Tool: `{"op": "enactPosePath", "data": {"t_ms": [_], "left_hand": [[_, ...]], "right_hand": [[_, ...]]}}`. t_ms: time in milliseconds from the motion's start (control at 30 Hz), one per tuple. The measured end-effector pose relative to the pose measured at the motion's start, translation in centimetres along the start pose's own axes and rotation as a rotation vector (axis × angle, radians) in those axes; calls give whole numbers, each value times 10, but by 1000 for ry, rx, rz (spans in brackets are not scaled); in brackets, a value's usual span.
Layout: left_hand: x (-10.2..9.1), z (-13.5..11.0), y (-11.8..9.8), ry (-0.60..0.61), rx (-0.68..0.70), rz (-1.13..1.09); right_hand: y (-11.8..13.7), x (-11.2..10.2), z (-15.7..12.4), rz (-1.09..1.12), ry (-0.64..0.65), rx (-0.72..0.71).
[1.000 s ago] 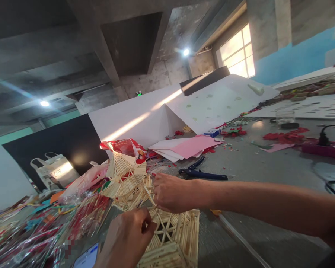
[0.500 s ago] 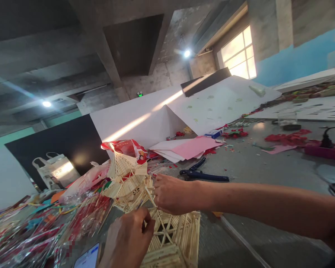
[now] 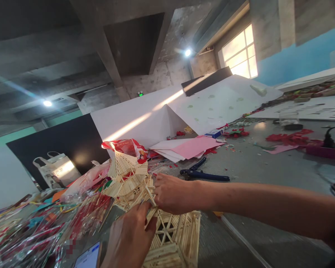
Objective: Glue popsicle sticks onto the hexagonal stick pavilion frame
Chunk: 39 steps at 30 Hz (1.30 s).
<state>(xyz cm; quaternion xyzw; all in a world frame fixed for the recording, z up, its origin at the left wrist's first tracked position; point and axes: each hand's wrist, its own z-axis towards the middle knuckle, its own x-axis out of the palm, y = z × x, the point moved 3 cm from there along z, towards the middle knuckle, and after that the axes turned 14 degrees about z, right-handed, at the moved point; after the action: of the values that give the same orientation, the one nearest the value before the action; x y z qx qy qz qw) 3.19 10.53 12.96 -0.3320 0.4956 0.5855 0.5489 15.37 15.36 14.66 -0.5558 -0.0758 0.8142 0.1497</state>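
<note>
A tiered tower model of pale wooden sticks (image 3: pixel 125 167) stands in front of me. Nearer lies a flat stick lattice (image 3: pixel 181 230) with star-shaped openings. My left hand (image 3: pixel 131 232) is at the lattice's left edge, thumb and fingers closed around a small panel of sticks (image 3: pixel 151 215). My right hand (image 3: pixel 171 193) reaches in from the right, its fingers curled between tower and lattice. Whatever those fingertips hold is hidden; a thin stick (image 3: pixel 150 194) runs close beside them.
Dark-blue-handled cutters (image 3: pixel 203 174) lie beyond my right forearm. Plastic-wrapped materials (image 3: pixel 44 234) cover the left side, beside a phone (image 3: pixel 87 257). Behind are pink and white sheets (image 3: pixel 194 147), a red bag (image 3: pixel 127 147) and a purple power strip (image 3: pixel 326 150).
My left hand has shifted slightly up and right, and the small stick panel now shows between its thumb and fingers. My right hand has barely moved.
</note>
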Motion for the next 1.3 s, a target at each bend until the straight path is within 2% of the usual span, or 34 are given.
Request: {"op": "enactPosePath", "data": {"t_ms": [167, 333, 500, 700, 900, 1300], "left_hand": [[-1, 1, -2, 6, 5, 4], [0, 1, -5, -42, 7, 46], [-2, 1, -7, -110, 41, 28], [-4, 6, -9, -63, 40, 22], [-1, 13, -8, -82, 53, -29], [-3, 13, -10, 4, 34, -15]], "right_hand": [[1, -2, 0, 16, -44, -23], [1, -3, 0, 21, -87, -51], [-2, 5, -1, 8, -13, -9], [-4, 10, -1, 4, -28, -10], [-4, 8, -2, 7, -14, 7], [-5, 12, -3, 1, 27, 16]]}}
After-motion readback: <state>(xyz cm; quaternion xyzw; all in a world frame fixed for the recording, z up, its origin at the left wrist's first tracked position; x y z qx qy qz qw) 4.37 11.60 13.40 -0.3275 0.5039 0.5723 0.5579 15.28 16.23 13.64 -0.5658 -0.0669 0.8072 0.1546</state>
